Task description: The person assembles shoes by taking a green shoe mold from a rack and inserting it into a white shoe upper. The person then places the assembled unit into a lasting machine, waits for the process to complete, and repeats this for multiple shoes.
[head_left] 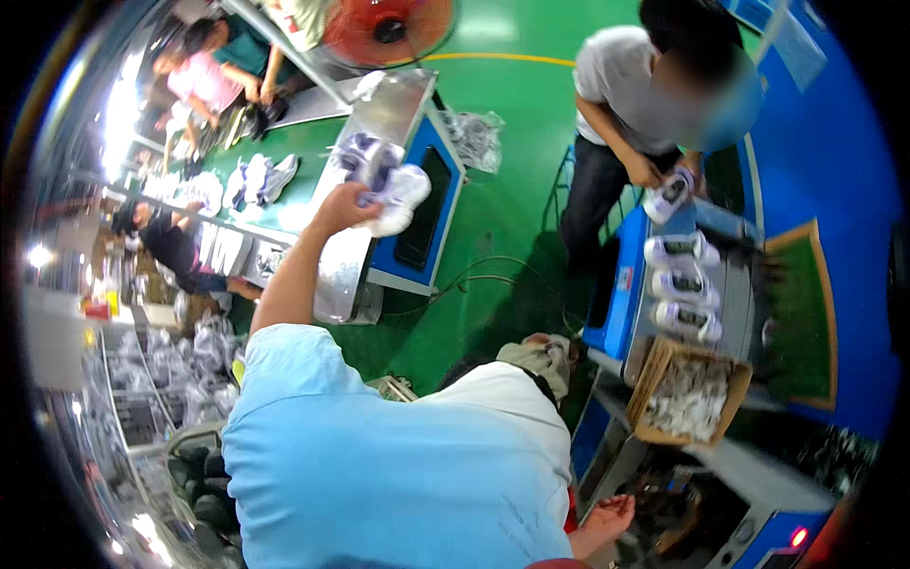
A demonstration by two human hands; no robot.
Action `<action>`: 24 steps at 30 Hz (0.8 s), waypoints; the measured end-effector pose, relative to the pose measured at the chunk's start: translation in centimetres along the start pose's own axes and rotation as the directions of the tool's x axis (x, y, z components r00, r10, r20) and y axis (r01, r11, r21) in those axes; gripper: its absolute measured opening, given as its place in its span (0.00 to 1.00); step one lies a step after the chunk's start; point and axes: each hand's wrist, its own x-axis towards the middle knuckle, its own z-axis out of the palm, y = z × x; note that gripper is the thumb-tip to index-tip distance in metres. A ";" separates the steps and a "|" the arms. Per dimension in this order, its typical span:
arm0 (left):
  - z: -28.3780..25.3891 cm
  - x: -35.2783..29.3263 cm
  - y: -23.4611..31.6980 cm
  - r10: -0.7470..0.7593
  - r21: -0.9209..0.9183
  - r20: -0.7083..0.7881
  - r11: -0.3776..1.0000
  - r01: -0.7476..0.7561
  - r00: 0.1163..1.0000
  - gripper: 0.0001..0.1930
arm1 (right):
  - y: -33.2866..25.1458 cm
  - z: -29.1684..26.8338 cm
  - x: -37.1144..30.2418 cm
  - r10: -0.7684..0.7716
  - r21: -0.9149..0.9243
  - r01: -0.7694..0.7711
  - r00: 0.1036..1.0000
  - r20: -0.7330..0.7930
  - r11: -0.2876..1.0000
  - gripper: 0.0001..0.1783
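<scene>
My left arm reaches out to the upper left, and my left hand (347, 207) grips a white sneaker (402, 197) over the end of a metal-topped bench (341, 275). A second sneaker, white and purple (365, 156), is right against it; I cannot tell whether the same hand holds both. Down at the lower right, my right hand (611, 517) is turned partly palm up beside a machine. Its fingers are loosely bent and apart, with nothing visible in them. My light blue shirt fills the lower middle.
Across from me a person holds a sneaker (670, 192). Several sneakers (684, 284) line a grey machine top, beside a carton (645, 394) of white pieces. More shoes (261, 180) lie on a green conveyor (313, 142). A hose (483, 266) crosses the floor near an orange fan (389, 28).
</scene>
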 end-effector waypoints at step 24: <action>32.3 13.4 43.7 0.681 -0.490 0.093 0.667 -0.562 0.727 0.23 | 2.0 18.2 -5.3 -0.042 -0.720 0.204 0.971 0.236 0.663 0.26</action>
